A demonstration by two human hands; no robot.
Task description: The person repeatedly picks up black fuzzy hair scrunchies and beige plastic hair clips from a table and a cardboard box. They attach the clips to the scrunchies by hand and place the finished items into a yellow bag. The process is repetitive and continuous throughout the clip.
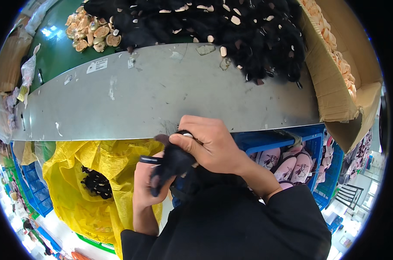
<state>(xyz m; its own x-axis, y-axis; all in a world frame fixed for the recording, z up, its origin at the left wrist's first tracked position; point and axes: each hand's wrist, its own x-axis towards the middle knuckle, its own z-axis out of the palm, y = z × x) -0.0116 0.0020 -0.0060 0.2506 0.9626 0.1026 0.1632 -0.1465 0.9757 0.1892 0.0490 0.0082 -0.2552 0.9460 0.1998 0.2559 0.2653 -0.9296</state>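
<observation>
Both hands grip a black plush piece (178, 159) in front of me, just at the near edge of the grey table. My right hand (210, 143) is closed over its top, the thumb pressed on the fabric. A bit of something pale shows beside that thumb. Lower down, my left hand (148, 182) is closed round the piece from the left, its fingers partly hidden behind it. A narrow dark label (151, 160) sticks out to the left above this hand. The lower end of the plush is slightly blurred.
Black plush pieces with pale ovals (266, 39) heap at the back of the table (170, 95). Peach shell-like parts (94, 32) lie far left. A cardboard box (335, 86) of peach parts stands right. A yellow sack (71, 173) hangs below left; pink slippers (300, 167) fill a blue crate.
</observation>
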